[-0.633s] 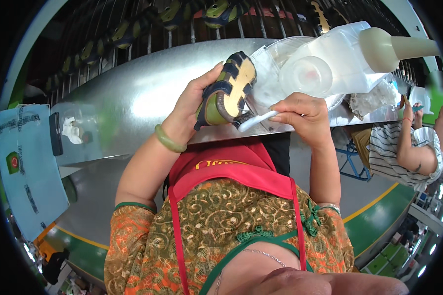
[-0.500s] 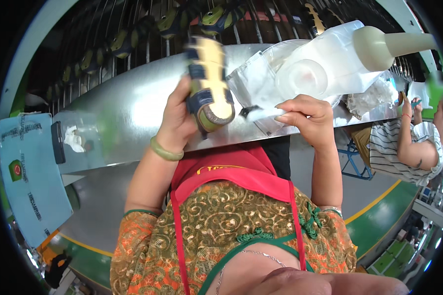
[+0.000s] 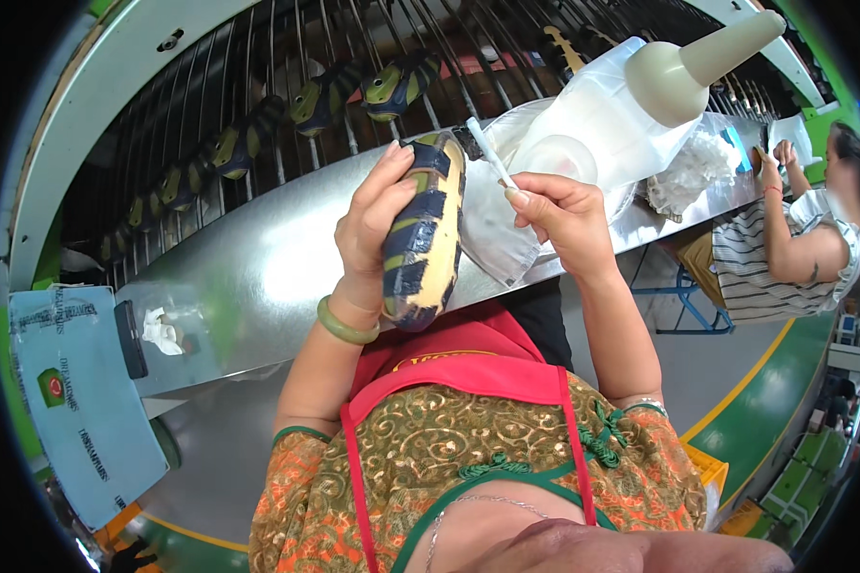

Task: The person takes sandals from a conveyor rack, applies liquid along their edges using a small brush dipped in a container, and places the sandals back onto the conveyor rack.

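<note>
My left hand (image 3: 377, 215) is wrapped round a shoe (image 3: 422, 239), shut on it from its left side. The shoe has dark blue and olive bands and a pale yellow underside, turned to the right. Between thumb and fingers of my right hand (image 3: 569, 215) is a small brush (image 3: 490, 153) with a white handle. Its dark head lies by the upper right end of the shoe; whether it touches I cannot tell. Just beyond my right hand, a large translucent squeeze bottle (image 3: 592, 105) with a beige nozzle leans over clear plastic wrapping (image 3: 497, 234).
Behind the metal bench (image 3: 229, 258) runs a rack of rods (image 3: 296, 95) bearing several similar shoes (image 3: 317, 100). White fluffy material (image 3: 688, 177) lies at the right. A light blue box (image 3: 91, 401) and crumpled tissue (image 3: 162, 329) are at the left. A co-worker (image 3: 774, 239) sits at the far right.
The shoe has turned from showing its underside to showing its banded side. My right hand has raised the brush toward the shoe's far end. The whole view has shifted slightly.
</note>
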The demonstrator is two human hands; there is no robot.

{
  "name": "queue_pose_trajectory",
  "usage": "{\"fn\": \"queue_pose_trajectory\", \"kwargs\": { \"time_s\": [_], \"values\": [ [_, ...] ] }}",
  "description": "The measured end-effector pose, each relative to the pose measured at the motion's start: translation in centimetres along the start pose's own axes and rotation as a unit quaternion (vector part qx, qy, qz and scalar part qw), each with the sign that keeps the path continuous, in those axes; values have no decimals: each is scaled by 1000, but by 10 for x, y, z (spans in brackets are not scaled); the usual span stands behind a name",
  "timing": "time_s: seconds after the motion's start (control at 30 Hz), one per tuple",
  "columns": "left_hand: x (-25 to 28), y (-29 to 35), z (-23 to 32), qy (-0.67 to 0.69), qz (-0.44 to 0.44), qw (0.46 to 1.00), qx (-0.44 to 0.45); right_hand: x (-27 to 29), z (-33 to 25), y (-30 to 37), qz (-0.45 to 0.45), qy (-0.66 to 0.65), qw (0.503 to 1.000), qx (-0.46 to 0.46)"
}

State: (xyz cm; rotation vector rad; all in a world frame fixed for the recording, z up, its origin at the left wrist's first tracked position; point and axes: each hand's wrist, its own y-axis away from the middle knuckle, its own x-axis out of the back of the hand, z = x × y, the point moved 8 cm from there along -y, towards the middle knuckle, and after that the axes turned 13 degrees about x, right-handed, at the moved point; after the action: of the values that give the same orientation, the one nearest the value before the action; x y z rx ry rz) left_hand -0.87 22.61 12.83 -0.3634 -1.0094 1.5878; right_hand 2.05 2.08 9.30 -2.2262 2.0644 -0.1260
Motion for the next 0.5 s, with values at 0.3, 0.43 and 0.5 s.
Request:
{"fn": "queue_pose_trajectory", "kwargs": {
  "time_s": [0.3,0.43,0.5],
  "values": [
    [-1,-8,-1,-32,31,999,-19,5,-5,6,-47,63,997,17],
    [-6,-9,-2,-29,11,999,-24,4,-7,7,-40,57,997,37],
    [-8,-8,-1,-30,6,999,-20,6,-8,7,-21,58,997,46]
  ]
}}
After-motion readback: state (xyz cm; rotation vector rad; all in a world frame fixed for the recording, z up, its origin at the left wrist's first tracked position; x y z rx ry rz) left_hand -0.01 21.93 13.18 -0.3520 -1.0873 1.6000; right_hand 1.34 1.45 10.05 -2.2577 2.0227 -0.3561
